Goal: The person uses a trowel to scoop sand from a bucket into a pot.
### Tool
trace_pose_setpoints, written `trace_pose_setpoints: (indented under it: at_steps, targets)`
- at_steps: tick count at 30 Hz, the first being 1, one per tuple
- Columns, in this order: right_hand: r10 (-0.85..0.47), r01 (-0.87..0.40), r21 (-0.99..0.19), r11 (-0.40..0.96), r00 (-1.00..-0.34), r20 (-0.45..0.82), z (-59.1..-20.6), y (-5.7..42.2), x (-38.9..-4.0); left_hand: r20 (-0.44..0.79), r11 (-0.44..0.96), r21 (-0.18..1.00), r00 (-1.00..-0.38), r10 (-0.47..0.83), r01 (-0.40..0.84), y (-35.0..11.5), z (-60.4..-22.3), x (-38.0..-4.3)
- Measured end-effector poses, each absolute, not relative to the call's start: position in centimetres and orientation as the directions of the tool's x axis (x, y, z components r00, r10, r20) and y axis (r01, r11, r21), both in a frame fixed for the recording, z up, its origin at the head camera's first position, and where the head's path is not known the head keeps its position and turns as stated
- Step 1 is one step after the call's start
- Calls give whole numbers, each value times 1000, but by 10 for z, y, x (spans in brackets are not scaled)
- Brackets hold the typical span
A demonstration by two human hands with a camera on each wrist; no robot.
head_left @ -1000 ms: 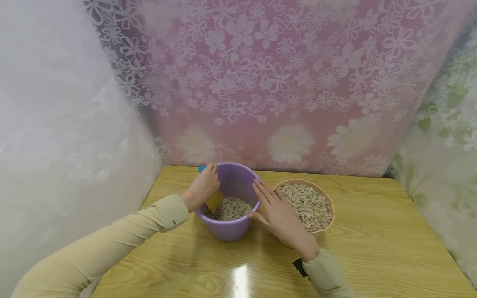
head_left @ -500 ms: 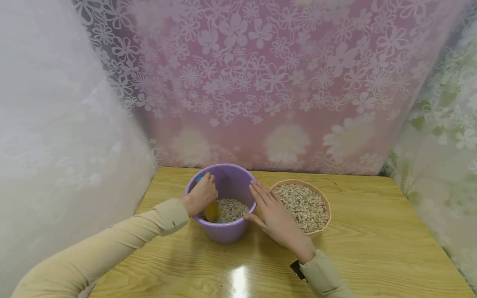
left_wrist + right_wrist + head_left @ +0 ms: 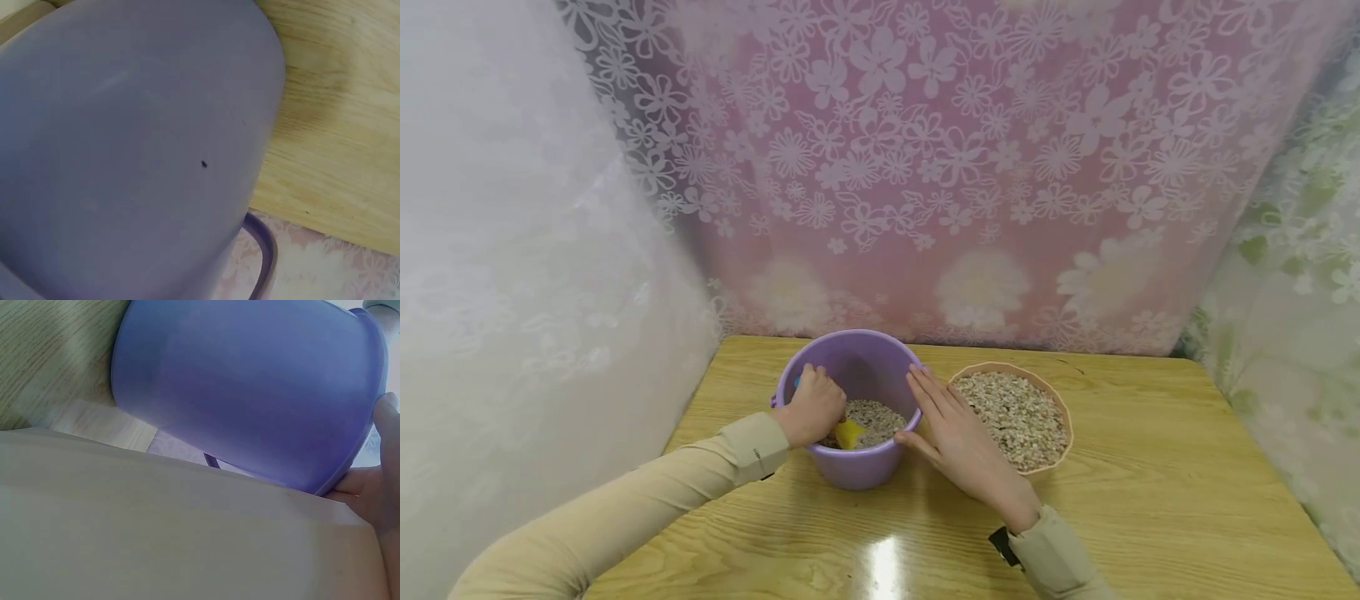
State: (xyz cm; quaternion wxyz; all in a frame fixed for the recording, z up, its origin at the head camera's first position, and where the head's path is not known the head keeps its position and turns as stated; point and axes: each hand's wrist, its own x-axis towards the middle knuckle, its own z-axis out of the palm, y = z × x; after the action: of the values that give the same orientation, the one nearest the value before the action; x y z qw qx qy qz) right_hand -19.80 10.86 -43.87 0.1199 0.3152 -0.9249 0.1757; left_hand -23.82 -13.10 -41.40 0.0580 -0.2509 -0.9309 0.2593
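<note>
In the head view my left hand [image 3: 811, 407] reaches over the near-left rim of a purple bucket [image 3: 859, 473]. It grips a small shovel with a yellow blade [image 3: 850, 433]; a bit of its blue handle [image 3: 797, 381] shows behind the knuckles. The blade lies in the mixed grain [image 3: 878, 417] at the bucket's bottom, partly hidden by my hand. My right hand [image 3: 964, 446] rests against the bucket's right rim, fingers straight and thumb apart. In the right wrist view the thumb [image 3: 387, 405] touches the rim. The left wrist view shows only the bucket's outer wall [image 3: 137, 150].
Close to the bucket's right side stands a peach-coloured basin [image 3: 1070, 421], filled with similar grain [image 3: 1015, 417]. Both stand on a wooden table [image 3: 1180, 483]. A pink flowered curtain [image 3: 887, 275] hangs behind the table. The bucket's carrying handle [image 3: 267, 247] hangs at its side.
My left hand has moved lower into the bucket, and the shovel's blade has shifted to the right and tilted flatter in the grain. The right hand stays against the rim.
</note>
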Motion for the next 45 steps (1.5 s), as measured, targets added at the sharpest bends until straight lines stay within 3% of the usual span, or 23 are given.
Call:
trace_pose_setpoints:
  at_steps: [18,24,29,38,45]
  targets:
    - [-528,-614,-313,725,-787,320,-437,110,-193,-26,907,-227,-934,357,354,-127,-417,-246]
    - [-527,-616,-311,724,-785,326,-436,110,-194,44,941,-147,-948,314,305,-132,-409,-244]
    - [-531,-620,-307,722,-781,329,-438,109,-195,123,943,-151,-941,315,296,-140,-406,-241]
    - [-524,-615,-287,734,-783,335,-438,110,-194,138,968,-64,-959,248,242,-146,-395,-232]
    - [-527,-620,-256,742,-775,350,-441,110,-195,308,954,-28,-905,293,299,-151,-396,-224]
